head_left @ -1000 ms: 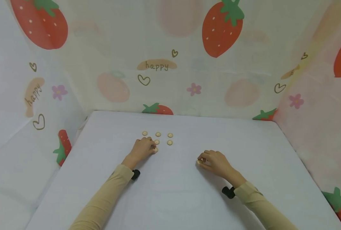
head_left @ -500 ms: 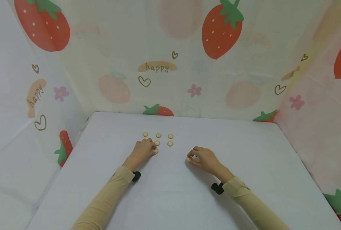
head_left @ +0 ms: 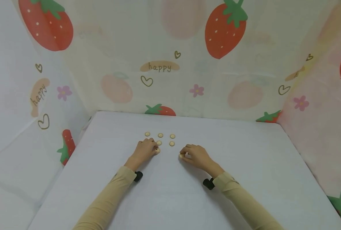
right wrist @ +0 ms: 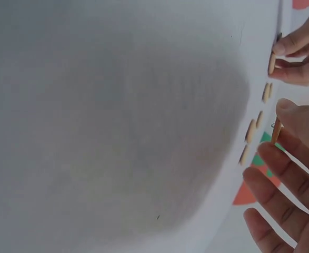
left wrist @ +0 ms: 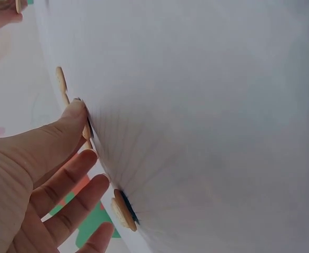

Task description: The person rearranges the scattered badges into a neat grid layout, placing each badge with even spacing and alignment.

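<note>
My left hand (head_left: 143, 150) rests low over the table, its thumb and forefinger pinching a round, pale wooden button (head_left: 157, 150) at the near end of a small group. In the left wrist view this button (left wrist: 86, 130) shows partly behind the thumb, other fingers loosely spread. To the right, my right hand (head_left: 197, 156) holds another wooden button (right wrist: 276, 130) between thumb and forefinger, on edge in the right wrist view. Beyond the hands, several buttons lie flat: a back row with a middle one (head_left: 160, 135), and two in front, one of them (head_left: 172, 143) nearest the right hand.
A white cloth covers the table (head_left: 170, 198). Behind and at both sides hang curtains (head_left: 115, 48) printed with strawberries, hearts and flowers. Each wrist wears a small black camera, such as the right one (head_left: 208, 183). My left hand hides part of the cloth left of the buttons.
My right hand has moved left and slightly away from me, carrying its button toward the group. The left hand has stayed at its button. The head view has shifted slightly.
</note>
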A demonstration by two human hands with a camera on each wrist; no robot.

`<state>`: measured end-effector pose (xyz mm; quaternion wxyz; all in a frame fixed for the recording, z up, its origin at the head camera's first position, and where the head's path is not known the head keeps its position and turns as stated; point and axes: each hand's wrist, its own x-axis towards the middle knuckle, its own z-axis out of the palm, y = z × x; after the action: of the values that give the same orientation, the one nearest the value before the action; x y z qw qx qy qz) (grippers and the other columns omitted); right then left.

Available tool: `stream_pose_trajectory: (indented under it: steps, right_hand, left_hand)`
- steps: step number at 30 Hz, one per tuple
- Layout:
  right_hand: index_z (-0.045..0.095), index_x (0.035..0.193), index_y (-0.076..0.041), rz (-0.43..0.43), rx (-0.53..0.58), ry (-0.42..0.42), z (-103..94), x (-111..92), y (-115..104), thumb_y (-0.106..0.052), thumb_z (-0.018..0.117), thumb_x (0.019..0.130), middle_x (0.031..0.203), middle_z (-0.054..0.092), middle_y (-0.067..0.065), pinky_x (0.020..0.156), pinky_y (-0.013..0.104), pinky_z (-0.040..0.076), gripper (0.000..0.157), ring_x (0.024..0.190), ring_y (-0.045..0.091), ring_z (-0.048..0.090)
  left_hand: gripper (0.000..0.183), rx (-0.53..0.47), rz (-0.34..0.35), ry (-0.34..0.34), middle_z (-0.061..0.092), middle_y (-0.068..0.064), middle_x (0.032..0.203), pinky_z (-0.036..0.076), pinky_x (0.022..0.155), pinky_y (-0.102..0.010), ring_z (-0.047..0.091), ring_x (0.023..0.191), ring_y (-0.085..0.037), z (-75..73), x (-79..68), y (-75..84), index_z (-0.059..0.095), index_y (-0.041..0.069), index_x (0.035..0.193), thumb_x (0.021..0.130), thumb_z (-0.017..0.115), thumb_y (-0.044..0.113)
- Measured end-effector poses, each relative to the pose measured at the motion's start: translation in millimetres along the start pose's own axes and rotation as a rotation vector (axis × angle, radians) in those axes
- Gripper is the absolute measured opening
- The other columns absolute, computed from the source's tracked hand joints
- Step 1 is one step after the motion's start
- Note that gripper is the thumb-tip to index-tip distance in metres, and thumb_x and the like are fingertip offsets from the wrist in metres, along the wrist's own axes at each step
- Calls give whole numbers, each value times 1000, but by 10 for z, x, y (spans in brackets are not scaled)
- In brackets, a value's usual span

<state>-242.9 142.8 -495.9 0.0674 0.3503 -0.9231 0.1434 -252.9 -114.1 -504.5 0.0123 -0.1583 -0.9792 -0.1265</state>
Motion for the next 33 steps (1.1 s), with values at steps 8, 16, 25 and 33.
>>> stream_pose_trajectory:
  steps: [8,16,25,33]
  right_hand:
    - [69,98,-16,2,5,-8,65,132,-14,-24,67,84,90,65,-7,68,29,48,16,81,10,60]
    - [69,100,-14,-3,7,-27,100,283,-66,-21,67,84,91,66,-4,71,32,49,18,81,13,62]
    - [70,98,-14,2,3,-73,155,405,-119,-24,67,84,92,65,-3,71,34,49,17,83,15,63]
    - [72,96,-16,1,-44,-75,218,478,-130,-23,67,84,91,64,-3,66,31,49,15,77,13,61]
  left_hand:
    - [23,-4,-7,-3,60,-4,101,44,83,-48,56,96,-25,15,15,-3,69,12,100,83,68,27]
    - [22,10,-2,0,61,-4,103,44,83,-48,56,97,-25,37,22,-26,70,13,100,84,67,27]
    - [21,17,6,-5,60,-3,103,43,86,-49,56,97,-24,46,41,-27,70,14,99,83,68,27]
    - [19,47,33,-28,62,-2,99,42,87,-50,57,92,-23,5,70,-24,72,16,96,81,70,27]
